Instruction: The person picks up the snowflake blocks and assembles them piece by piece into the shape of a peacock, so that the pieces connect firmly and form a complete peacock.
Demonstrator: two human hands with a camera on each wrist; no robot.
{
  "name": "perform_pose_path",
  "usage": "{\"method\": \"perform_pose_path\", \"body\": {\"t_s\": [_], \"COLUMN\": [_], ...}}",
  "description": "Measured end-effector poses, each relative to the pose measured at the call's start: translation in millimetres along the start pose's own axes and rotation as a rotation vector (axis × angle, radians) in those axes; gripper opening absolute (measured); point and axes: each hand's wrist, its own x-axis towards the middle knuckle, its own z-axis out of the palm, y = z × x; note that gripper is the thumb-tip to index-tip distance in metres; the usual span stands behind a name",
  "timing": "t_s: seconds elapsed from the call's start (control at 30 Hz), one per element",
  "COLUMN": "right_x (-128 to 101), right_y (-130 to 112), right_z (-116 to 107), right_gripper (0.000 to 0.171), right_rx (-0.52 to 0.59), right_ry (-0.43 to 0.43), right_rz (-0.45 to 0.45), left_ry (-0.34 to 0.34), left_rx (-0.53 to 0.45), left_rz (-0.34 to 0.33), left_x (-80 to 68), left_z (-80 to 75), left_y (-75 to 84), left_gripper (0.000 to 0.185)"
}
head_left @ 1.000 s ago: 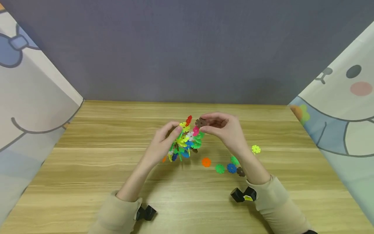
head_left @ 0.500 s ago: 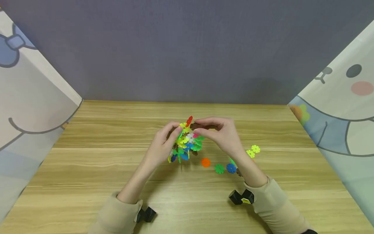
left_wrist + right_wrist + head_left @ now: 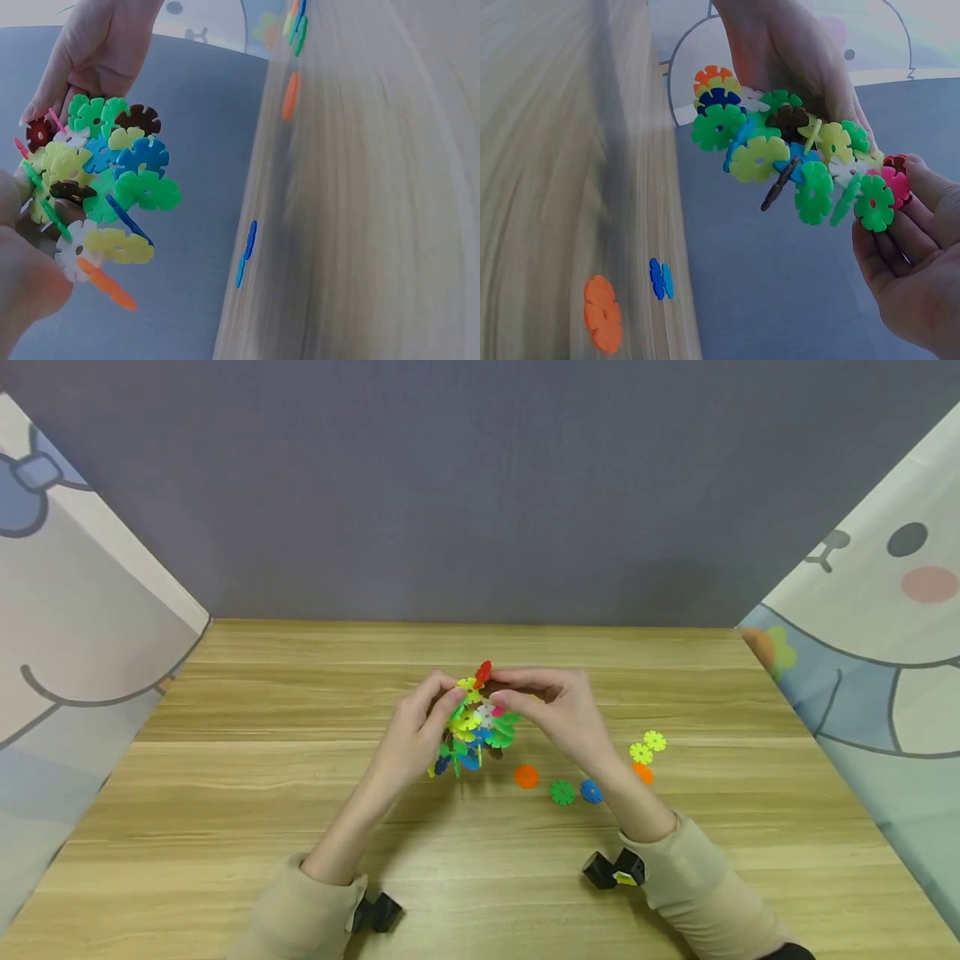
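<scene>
A cluster of colourful snowflake discs [image 3: 476, 722] is held above the wooden table [image 3: 225, 760] between both hands. My left hand [image 3: 444, 693] grips its left side, fingers curled round the discs; the same hand [image 3: 26, 247] shows at the lower left of the left wrist view, beside the cluster [image 3: 97, 187]. My right hand [image 3: 504, 687] pinches a brown disc [image 3: 39, 133] against the cluster's top. In the right wrist view the cluster [image 3: 795, 161] hangs between the right hand [image 3: 907, 225] and the left hand [image 3: 780, 45].
Loose discs lie on the table right of the cluster: an orange one [image 3: 527, 776], a green one [image 3: 562, 792], a blue one [image 3: 591, 791], two yellow-green ones [image 3: 648, 747] and another orange one [image 3: 642, 772]. Printed cloth panels [image 3: 862, 635] flank both sides; a grey wall stands behind.
The right hand has brought the brown disc left and down onto the cluster's top. The hands have closed together around the cluster and sunk slightly.
</scene>
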Motion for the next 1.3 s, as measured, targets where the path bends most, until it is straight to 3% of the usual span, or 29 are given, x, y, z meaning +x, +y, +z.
{"method": "perform_pose_path", "body": {"t_s": [0.33,0.6,0.73,0.87,0.97,1.13,1.3], "right_x": [-1,1,3,6,7,8,7], "right_y": [1,3,4,6,7,9,12], "right_z": [2,3,0,-4,-2,4,1], "right_gripper": [0.025,0.028,0.035,0.039,0.044,0.047,0.046], "right_rx": [0.003,-0.081,-0.117,-0.113,-0.104,-0.143,-0.149], "right_ry": [-0.037,0.005,0.023,-0.013,-0.07,-0.053,0.002], "right_rz": [0.081,0.122,0.125,0.164,0.207,0.247,0.301], "left_ry": [0.005,0.015,0.068,0.137,0.159,0.158,0.107], "left_rx": [-0.015,-0.093,-0.183,-0.407,-0.554,-0.605,-0.626], "left_rz": [0.003,-0.1,-0.176,-0.26,-0.287,-0.283,-0.282], "left_x": [-2.6,-2.7,-0.1,1.8,1.9,2.4,5.4], "left_z": [2.8,5.4,3.5,-1.1,-3.5,-3.6,0.2], "left_y": [-1.5,0.2,-0.2,0.1,0.3,-1.5,-4.0], "left_gripper": [0.019,0.02,0.019,0.016,0.012,0.012,0.026]}}
